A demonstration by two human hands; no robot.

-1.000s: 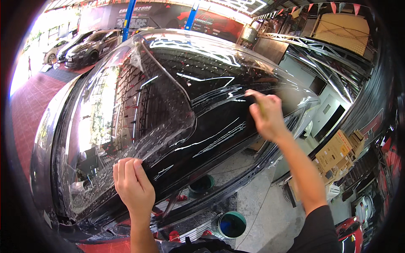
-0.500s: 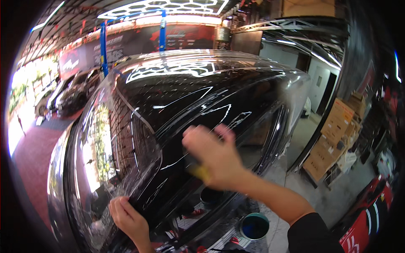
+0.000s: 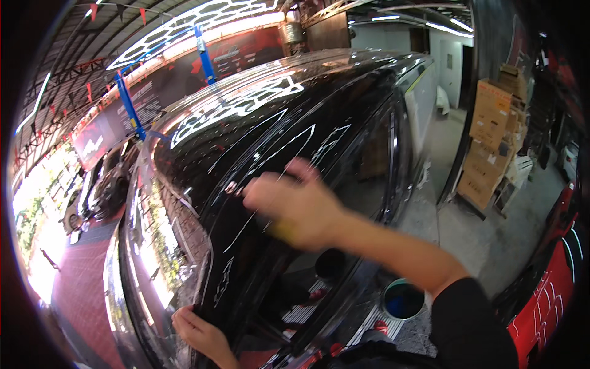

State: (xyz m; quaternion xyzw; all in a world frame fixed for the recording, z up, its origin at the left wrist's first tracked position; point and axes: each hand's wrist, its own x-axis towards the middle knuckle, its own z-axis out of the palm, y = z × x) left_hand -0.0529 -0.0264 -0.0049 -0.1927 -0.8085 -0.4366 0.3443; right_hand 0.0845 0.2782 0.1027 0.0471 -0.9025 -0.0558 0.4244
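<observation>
A black car (image 3: 332,86), glossy and dotted with droplets, fills the middle. Clear film (image 3: 193,261) with wrinkled edges lies around its rear window. My left hand (image 3: 200,332) is low at the window's corner, fingers curled onto the film's edge. My right hand (image 3: 298,206), blurred, is closed around a yellow squeegee-like tool (image 3: 284,230) on the black panel beside the window, above the dark side glass (image 3: 369,160). The tool's working edge is hidden or too blurred to make out.
A bucket (image 3: 402,300) of dark liquid stands below the car. Stacked cardboard boxes (image 3: 485,135) are at right, near a red car (image 3: 547,301). Other parked cars (image 3: 104,190) and blue lift posts (image 3: 203,55) are behind at left.
My right hand has moved from the upper right down and leftward along the panel with the tool. The view has shifted; my left hand stays at the window corner.
</observation>
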